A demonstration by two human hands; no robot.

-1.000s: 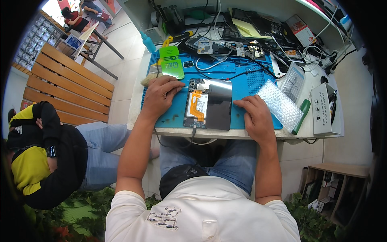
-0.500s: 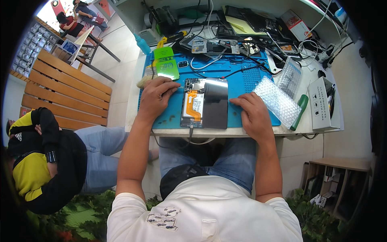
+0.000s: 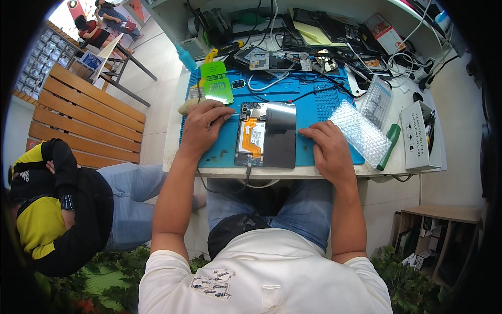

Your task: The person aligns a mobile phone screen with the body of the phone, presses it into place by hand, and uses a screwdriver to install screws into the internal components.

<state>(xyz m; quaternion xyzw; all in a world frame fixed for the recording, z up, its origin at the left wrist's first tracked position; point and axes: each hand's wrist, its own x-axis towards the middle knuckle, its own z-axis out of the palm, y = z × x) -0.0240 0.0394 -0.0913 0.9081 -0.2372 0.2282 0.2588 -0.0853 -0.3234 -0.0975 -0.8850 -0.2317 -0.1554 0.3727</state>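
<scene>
An opened phone [image 3: 246, 157] lies on a blue work mat [image 3: 214, 157], with its battery, orange flex cable [image 3: 252, 137] and upper circuitry bare. Its dark glossy screen panel [image 3: 280, 136] lies alongside on the right. A charging-type cable [image 3: 248, 170] is plugged into the phone's lower edge. My left hand [image 3: 205, 124] pinches a thin metal tool [image 3: 235, 113] whose tip reaches the phone's upper left edge; its exact kind is too small to make out. Beside the panel's right edge, my right hand [image 3: 329, 146] rests with fingers loosely bent and apart, holding nothing visible.
Bubble-wrapped packages [image 3: 361, 131] and a green-handled tool [image 3: 389, 146] lie right of my right hand, before a white box [image 3: 418, 136]. A green packet [image 3: 216, 83] and a brush [image 3: 187, 106] are at left. Phone parts and cables [image 3: 282, 60] crowd the back. A person [image 3: 68, 204] sits at left.
</scene>
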